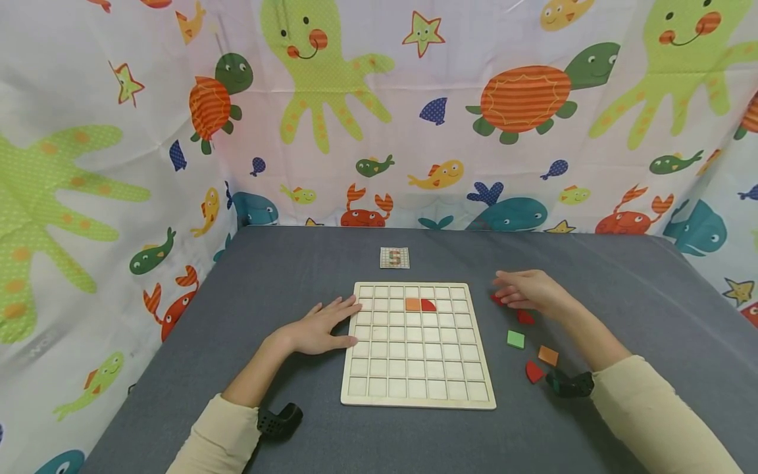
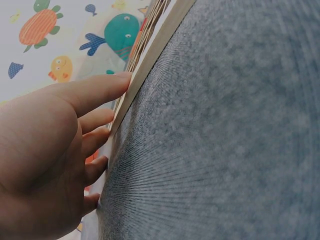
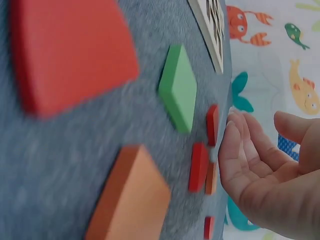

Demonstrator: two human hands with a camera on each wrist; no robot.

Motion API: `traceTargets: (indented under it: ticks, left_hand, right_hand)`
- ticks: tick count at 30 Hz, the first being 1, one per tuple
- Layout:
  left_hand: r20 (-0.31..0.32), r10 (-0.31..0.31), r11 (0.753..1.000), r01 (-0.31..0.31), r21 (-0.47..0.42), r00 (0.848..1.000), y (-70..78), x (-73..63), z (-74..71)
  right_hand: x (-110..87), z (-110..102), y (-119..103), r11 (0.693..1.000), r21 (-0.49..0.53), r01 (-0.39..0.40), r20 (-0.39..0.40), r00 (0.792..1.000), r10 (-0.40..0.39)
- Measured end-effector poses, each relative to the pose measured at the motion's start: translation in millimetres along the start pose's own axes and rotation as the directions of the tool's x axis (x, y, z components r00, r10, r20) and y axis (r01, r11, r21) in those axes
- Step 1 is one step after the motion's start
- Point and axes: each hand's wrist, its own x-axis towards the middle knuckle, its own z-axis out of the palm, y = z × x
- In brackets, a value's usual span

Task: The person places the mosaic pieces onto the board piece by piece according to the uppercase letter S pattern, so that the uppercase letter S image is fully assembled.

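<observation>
A wooden grid board (image 1: 418,401) lies on the grey table, with an orange square tile (image 1: 412,304) and a red quarter-round tile (image 1: 428,305) side by side in an upper row. My left hand (image 1: 322,327) touches the board's left edge, thumb and fingers spread; the left wrist view shows the thumb (image 2: 107,90) against the wooden rim. Right of the board, my right hand (image 1: 530,289) hovers over loose tiles, fingers slightly bent and nothing visible in them. Below its fingertips, a red tile (image 1: 496,300) is partly hidden. Another red tile (image 1: 525,317) lies beside the hand.
Nearer the right forearm lie a green square tile (image 1: 516,339), an orange square tile (image 1: 548,355) and a red quarter-round tile (image 1: 534,372). A small pattern card (image 1: 394,258) sits behind the board. A curtain with sea animals (image 1: 438,79) hangs along the table's back edge.
</observation>
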Motion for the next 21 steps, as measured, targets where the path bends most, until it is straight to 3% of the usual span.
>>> traceTargets:
  ticks: [21]
  left_hand:
    - [0.003, -0.006, 1.000, 0.006, -0.004, 1.000, 1.0, 0.1, -1.0]
  right_hand:
    - [-14.6, -22.9, 21.6, 0.999, -0.051, -0.015, 0.049, 0.999, 0.017]
